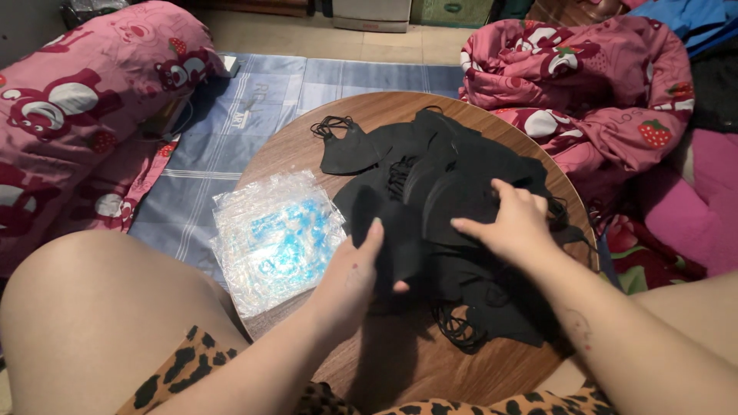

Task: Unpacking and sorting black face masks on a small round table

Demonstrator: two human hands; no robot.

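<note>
The left hand [350,277] pinches the near edge of a black face mask [388,246], thumb under and fingers over, at the front of a loose pile of black masks [453,192] heaped on the round wooden table [400,361]. The right hand [511,223] rests spread on top of the pile just beyond that pinch, fingers pressing down and closed on nothing that I can make out. The likely trouble is the ear loops: they lie tangled all through the heap, so a mask lifted from the pinch could drag neighbours along with it. Some masks below the right wrist already hang near the table's front rim and could slide off. To the left of the pinch lies a stack of clear plastic bags [277,238] with blue print, slippery and partly over the edge, so a sweep of the left forearm could push it onto the mat [231,131].
</note>
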